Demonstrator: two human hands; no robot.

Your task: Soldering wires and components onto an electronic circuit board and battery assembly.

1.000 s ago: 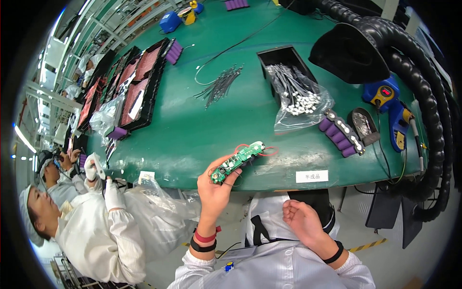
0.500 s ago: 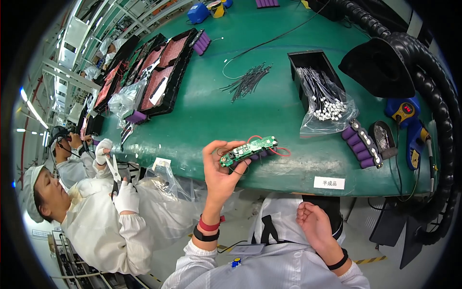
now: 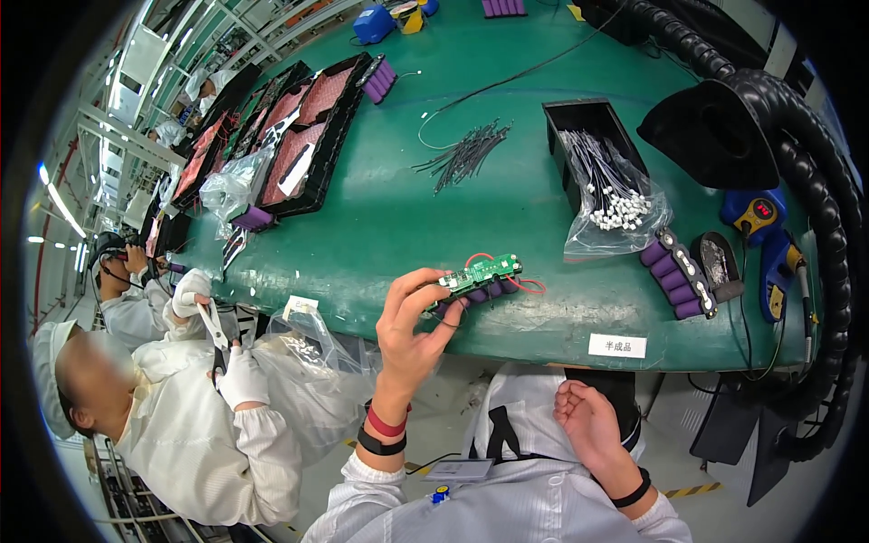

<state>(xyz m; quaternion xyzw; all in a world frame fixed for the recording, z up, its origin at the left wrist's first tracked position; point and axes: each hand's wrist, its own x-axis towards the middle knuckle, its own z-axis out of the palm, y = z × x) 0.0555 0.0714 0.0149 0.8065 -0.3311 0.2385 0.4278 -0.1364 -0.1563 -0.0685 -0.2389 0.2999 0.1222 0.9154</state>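
Observation:
My left hand (image 3: 415,326) grips a battery pack of purple cells (image 3: 489,291) at its left end, near the table's front edge. A green circuit board (image 3: 480,274) lies along the pack's upper side. From its right part a red wire (image 3: 534,286) loops out. My fingers cover the left end of the board. Below the table edge, in front of my body, my right hand (image 3: 593,430) rests with its fingers curled together and nothing visible in them. On the table to the right lies another purple battery pack (image 3: 679,273).
A black bin (image 3: 593,118) holds a bag of white-plugged cables (image 3: 620,204). Dark cut wires (image 3: 466,154) lie mid-table. At right stand a black fume hose (image 3: 715,127) and blue soldering station (image 3: 756,213). Left, a co-worker's gloved hands (image 3: 243,376) hold scissors (image 3: 213,326); black trays (image 3: 308,136) lie beyond.
My left hand has shifted slightly on the pack, its fingers now covering more of the board's left end. My right hand stays in place. The co-worker's scissors have moved slightly.

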